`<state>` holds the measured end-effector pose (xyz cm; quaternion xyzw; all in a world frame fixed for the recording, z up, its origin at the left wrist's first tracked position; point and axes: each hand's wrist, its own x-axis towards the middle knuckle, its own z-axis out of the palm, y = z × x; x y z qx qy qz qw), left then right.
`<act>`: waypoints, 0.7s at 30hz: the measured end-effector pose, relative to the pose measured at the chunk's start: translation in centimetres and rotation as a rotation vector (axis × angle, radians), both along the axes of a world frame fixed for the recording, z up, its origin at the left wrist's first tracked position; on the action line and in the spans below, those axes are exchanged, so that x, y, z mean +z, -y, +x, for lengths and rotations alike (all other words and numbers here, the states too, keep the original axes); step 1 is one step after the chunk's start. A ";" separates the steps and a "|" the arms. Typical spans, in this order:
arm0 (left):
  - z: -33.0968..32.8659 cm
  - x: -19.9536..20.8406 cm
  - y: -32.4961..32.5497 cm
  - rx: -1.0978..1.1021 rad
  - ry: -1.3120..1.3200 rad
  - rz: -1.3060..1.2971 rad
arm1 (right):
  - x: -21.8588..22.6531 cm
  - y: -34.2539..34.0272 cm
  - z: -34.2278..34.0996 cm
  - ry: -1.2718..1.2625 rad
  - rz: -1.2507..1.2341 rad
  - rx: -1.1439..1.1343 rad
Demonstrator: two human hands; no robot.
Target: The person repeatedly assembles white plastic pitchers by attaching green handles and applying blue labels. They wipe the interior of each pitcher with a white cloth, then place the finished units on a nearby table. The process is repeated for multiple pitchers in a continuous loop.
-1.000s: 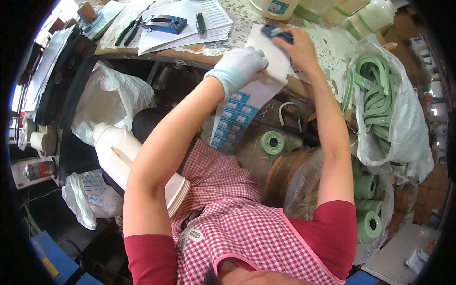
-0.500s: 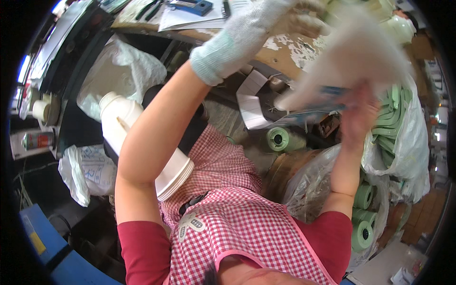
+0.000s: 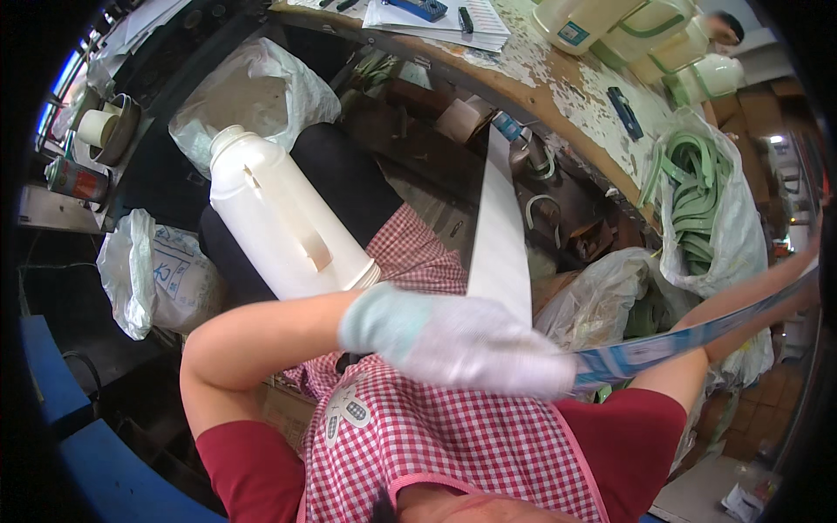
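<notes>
My left hand (image 3: pixel 479 344), in a white knit glove with a pale green cuff, is closed on one end of a blue printed label strip (image 3: pixel 645 350) in front of my chest. The strip stretches right toward my right hand, whose bare forearm (image 3: pixel 750 305) reaches out to the right rim. Blur and the dark rim hide its fingers. A long white strip (image 3: pixel 501 235) stands out beyond the glove; whether it joins the label is hidden. Across my lap lies a white plastic jug body (image 3: pixel 283 213) with two handle stubs, its threaded end near my left forearm.
Ahead is a worn bench (image 3: pixel 558 87) with papers (image 3: pixel 436 24), a dark blue tool (image 3: pixel 624 113) and several cream jugs (image 3: pixel 580 22). Green handles (image 3: pixel 697 196) fill a bag at right. Plastic sacks (image 3: pixel 253 96) stand left, near a spray can (image 3: pixel 77 179).
My gloved hand has come down from the bench to my chest. My right arm has swung out right. The blurred white sheet with blue print now shows as a stretched blue strip and a white strip.
</notes>
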<state>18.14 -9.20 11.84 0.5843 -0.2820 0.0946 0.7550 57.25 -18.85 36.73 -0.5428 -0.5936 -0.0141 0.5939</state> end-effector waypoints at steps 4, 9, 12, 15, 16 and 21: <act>-2.8 0.9 1.0 0.347 -0.270 0.202 | -5.2 -8.5 7.7 0.058 -0.304 -0.296; 4.3 -7.9 -6.4 0.725 -1.098 -0.057 | -18.2 -21.1 11.9 -0.273 -0.536 -0.318; 8.0 -12.6 -11.4 0.869 -1.274 0.210 | -27.4 -25.3 11.2 -0.563 -0.579 -0.233; 8.4 -11.5 -13.1 1.136 -1.216 1.046 | -33.4 -26.7 10.3 -0.777 -0.538 -0.136; 8.4 -10.2 -13.3 1.171 -1.078 1.242 | -34.5 -26.5 9.9 -0.684 -0.570 -0.178; 15.0 -3.4 -16.4 1.394 -0.009 1.204 | -33.8 -24.6 6.2 -0.658 -0.604 -0.119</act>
